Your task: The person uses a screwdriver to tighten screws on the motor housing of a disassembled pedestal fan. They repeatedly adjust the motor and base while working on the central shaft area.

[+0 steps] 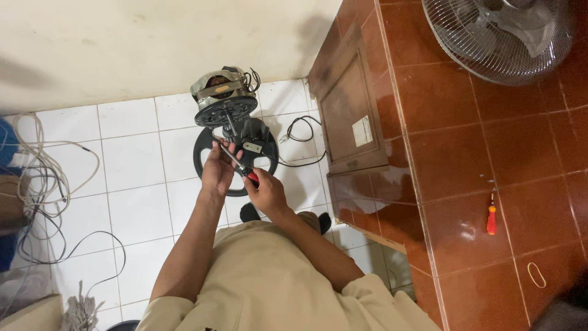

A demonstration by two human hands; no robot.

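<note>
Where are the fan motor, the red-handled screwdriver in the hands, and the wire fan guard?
fan motor point(219, 86), head view, metal housing.
red-handled screwdriver point(252, 177), head view, red grip.
wire fan guard point(490, 43), head view, wire mesh.

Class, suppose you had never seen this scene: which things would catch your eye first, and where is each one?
At the centre, a stripped fan motor assembly with a black ring stands on the white tile floor; the left hand steadies it while the right hand works a red-handled screwdriver into it. Top right, a wire fan guard rests on the red-brown tiled counter, where a second, orange screwdriver lies.
</note>
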